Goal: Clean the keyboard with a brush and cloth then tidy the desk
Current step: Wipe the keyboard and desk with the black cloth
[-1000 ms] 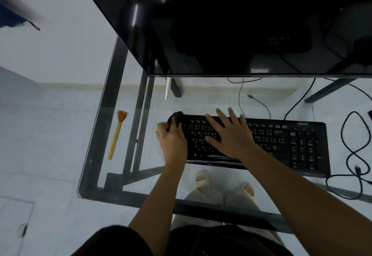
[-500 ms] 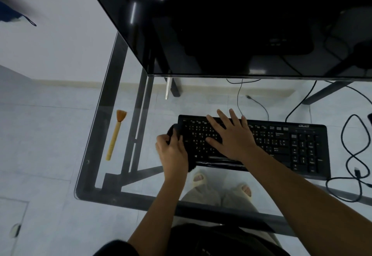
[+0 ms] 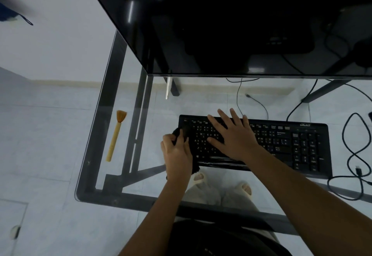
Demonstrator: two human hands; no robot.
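A black keyboard [image 3: 285, 145] lies on the glass desk [image 3: 100, 134]. My left hand [image 3: 178, 155] grips a black cloth [image 3: 178, 131] against the keyboard's left end; part of the cloth shows below the hand's heel. My right hand [image 3: 233, 134] lies flat with spread fingers on the keys in the left half of the keyboard. A wooden brush [image 3: 116, 134] with orange bristles lies on the glass to the left, apart from both hands.
A large dark monitor [image 3: 221, 24] overhangs the back of the desk. A looped black cable [image 3: 356, 155] lies right of the keyboard. The desk's rounded front-left corner [image 3: 77, 193] is near. My legs and slippers show through the glass.
My left hand with the cloth slid from the keyboard's upper left corner down along its left end. My right hand stayed flat on the keys.
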